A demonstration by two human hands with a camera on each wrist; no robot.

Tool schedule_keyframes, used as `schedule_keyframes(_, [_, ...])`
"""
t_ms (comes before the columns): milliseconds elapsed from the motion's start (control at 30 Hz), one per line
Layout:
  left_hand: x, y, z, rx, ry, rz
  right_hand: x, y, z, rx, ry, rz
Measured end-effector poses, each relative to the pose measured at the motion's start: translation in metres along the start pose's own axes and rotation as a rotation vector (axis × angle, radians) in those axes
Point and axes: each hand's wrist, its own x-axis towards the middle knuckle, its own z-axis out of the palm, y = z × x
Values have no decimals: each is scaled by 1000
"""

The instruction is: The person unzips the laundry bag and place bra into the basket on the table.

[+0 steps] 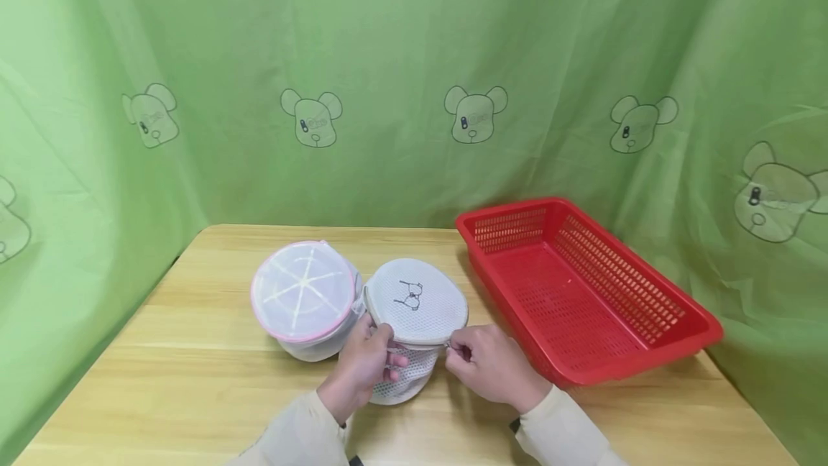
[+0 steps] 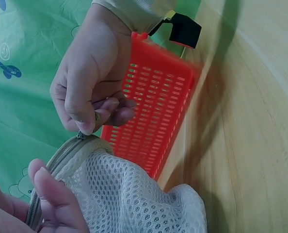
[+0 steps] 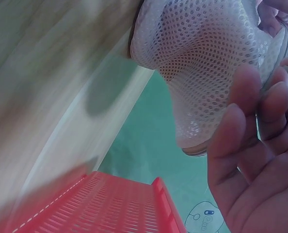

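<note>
A white mesh laundry bag [image 1: 423, 311] with a zipped round lid and a small line drawing stands at the table's middle. My left hand [image 1: 362, 364] grips the lid's near-left edge, thumb on the rim and fingers against the mesh side. At the near-right edge my right hand [image 1: 494, 365] pinches the zipper pull [image 2: 80, 135], as the left wrist view shows. The zipper track [image 2: 61, 154] runs along the rim between both hands. Right beside it on the left is a second round laundry bag [image 1: 304, 292], with pink trim and white spokes on top.
A red plastic basket [image 1: 563, 308] with slotted walls stands on the right, close to my right hand. The wooden table [image 1: 162, 372] ends at a green curtain [image 1: 388, 171] printed with bear heads, which surrounds the back and sides.
</note>
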Motion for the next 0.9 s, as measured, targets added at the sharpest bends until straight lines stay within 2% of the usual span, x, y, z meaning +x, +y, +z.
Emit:
schedule_keyframes(267, [0, 0, -2, -28, -8, 29, 0, 3, -1, 7, 17, 9])
schedule_keyframes(900, [-3, 1, -12, 1, -16, 57, 0, 9, 0, 30, 35, -3])
